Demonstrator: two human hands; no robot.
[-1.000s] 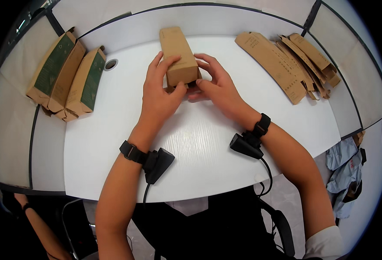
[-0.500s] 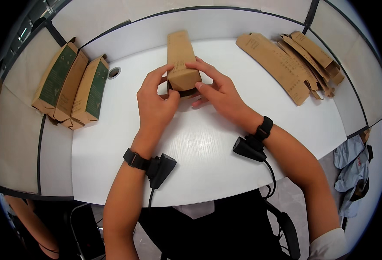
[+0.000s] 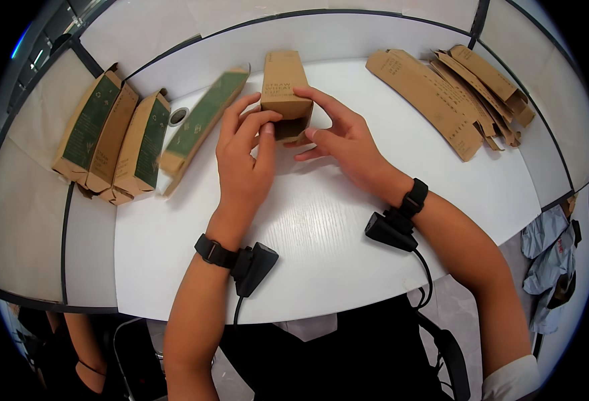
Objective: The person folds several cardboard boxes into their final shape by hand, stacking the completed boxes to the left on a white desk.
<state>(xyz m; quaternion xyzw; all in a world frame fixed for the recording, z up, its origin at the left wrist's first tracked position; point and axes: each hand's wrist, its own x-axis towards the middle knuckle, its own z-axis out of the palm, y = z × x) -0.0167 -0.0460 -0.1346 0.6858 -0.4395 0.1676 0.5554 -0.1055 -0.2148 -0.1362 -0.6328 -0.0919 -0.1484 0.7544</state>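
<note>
A brown cardboard box [image 3: 284,75] lies between my hands at the back middle of the white table, its near end open onto a shadowed inside. My left hand [image 3: 246,150] grips its left side, with index finger and thumb at the open end. My right hand [image 3: 344,137] holds the right side, one finger on the top edge and the thumb low by the opening. Some of the lower fingers are hidden. Left of my left hand, a narrow green-and-brown carton [image 3: 204,120] lies slantwise, smeared by motion.
Several upright brown-and-green boxes [image 3: 124,140] stand at the left, beside a round table hole [image 3: 179,116]. Several flattened cartons [image 3: 428,97] are stacked at the back right. Low partition walls [image 3: 361,32] enclose the table. Grey plastic bags [image 3: 550,254] hang at the right.
The slanted green-and-brown carton has come into view beside the left boxes. The held box's near end now shows a larger opening, and my left fingers have shifted onto that end.
</note>
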